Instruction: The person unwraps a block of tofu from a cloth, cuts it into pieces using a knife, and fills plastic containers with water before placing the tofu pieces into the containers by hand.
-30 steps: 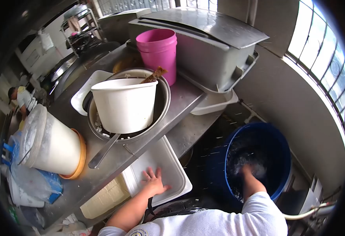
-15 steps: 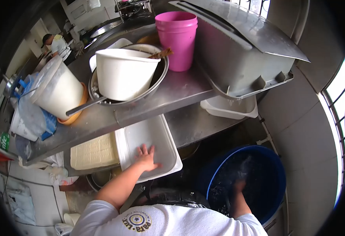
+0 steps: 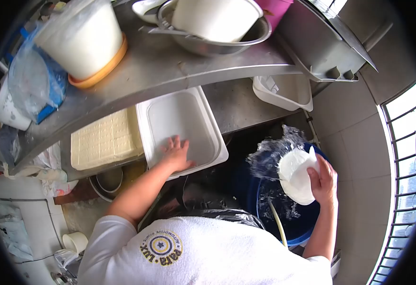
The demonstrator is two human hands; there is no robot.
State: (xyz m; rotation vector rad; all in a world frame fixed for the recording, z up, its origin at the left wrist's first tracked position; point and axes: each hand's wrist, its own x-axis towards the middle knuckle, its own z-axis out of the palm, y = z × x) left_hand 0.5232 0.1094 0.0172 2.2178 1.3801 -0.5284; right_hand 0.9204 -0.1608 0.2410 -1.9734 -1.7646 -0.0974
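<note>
White container (image 3: 294,176) clasped by right hand (image 3: 326,181), grip part-closed; left hand (image 3: 175,156), grip spread wide, touching pale tray (image 3: 185,114).

One head-worn wide-angle camera faces forward and steeply down over the wearer's white T-shirt (image 3: 231,259). Reference: the white plastic tray (image 3: 182,114), near mid-view, at close range. Coverage extends beyond the tray to the steel shelf (image 3: 146,59), and rightward to the blue tub (image 3: 252,199) and barred window (image 3: 405,137).
</note>
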